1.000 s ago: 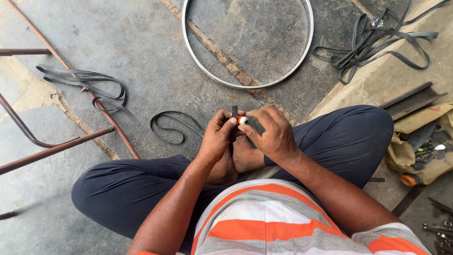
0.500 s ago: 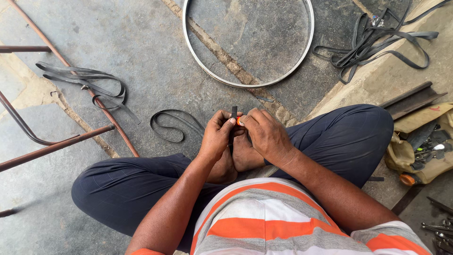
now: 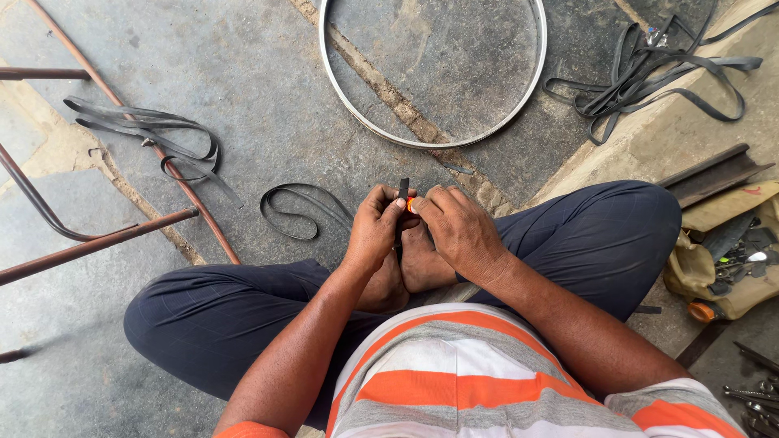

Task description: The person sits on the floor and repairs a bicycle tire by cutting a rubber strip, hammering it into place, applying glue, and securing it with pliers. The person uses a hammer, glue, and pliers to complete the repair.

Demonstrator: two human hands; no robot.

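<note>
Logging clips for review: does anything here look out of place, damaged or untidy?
Nothing looks damaged, though the floor is untidy. Both hands, left hand and right hand, pinch a black rubber strip with a small orange piece. Loose rubber tubes lie tangled across rusty metal bars, more rubber strips sprawl beside the bare wheel rim.

A worn grey concrete floor (image 3: 243, 73) carries a bare metal wheel rim (image 3: 531, 81) lying flat at the top. Loose black rubber strips sprawl around it: one tangle (image 3: 649, 77) beside the rim at the upper right, another (image 3: 150, 130) at left across rusty metal bars (image 3: 97, 243), and a small loop (image 3: 296, 212) near the centre. An open tool bag (image 3: 730, 259) rests at the right edge.
</note>
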